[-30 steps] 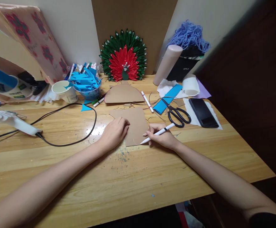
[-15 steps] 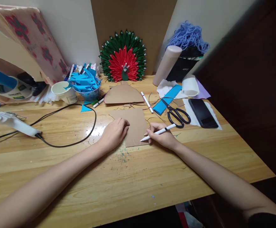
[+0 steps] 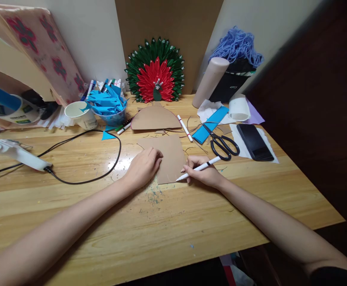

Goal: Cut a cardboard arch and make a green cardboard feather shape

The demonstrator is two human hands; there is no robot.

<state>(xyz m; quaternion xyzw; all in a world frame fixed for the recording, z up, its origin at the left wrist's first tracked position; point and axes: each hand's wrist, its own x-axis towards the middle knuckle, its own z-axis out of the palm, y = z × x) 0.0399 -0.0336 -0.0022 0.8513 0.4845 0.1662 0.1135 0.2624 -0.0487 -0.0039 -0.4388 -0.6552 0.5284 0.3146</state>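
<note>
My right hand (image 3: pixel 203 171) is closed in a pinch around a white marker (image 3: pixel 198 168) with a black band. The marker's tip is at the near edge of a flat brown cardboard piece (image 3: pixel 171 159), close to its right corner. Over the left side of that cardboard lies my left hand (image 3: pixel 145 165), fingers curled together and pressing it to the table; the fingertips are partly hidden. A few faint curved marks show on the cardboard near the tip.
Behind the cardboard are a rounded cardboard cutout (image 3: pixel 155 118) and a red-banded marker (image 3: pixel 185 128). Black-handled scissors (image 3: pixel 225 146), a blue strip (image 3: pixel 210 124) and a phone (image 3: pixel 255 142) lie right. A glue gun (image 3: pixel 21 155) with its cord, a paper cup (image 3: pixel 80 115) and a red-green peacock (image 3: pixel 155 75) also stand around.
The marker's tip has shifted slightly down toward the cardboard's near edge, with my right hand moving a little. My left hand and the cardboard stay in place.
</note>
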